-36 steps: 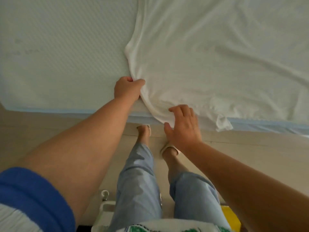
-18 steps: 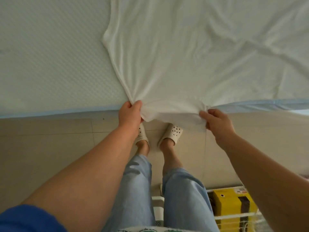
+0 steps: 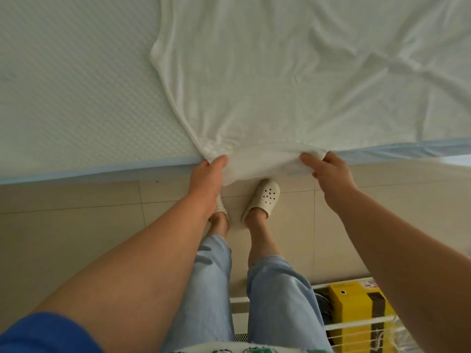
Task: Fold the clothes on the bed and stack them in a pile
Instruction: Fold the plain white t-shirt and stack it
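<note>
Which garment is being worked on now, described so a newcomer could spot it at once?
Start at the pale, textured mattress with its light blue edge. Spread over its right part lies a white T-shirt, its near edge pulled past the mattress edge. The left hand and right hand both pinch that edge; unlike the mattress, the shirt is smooth and wrinkled.

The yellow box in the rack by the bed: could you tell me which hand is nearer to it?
Right. The right hand grips the white shirt hem above the yellow box; the left hand grips the hem farther left.
</note>
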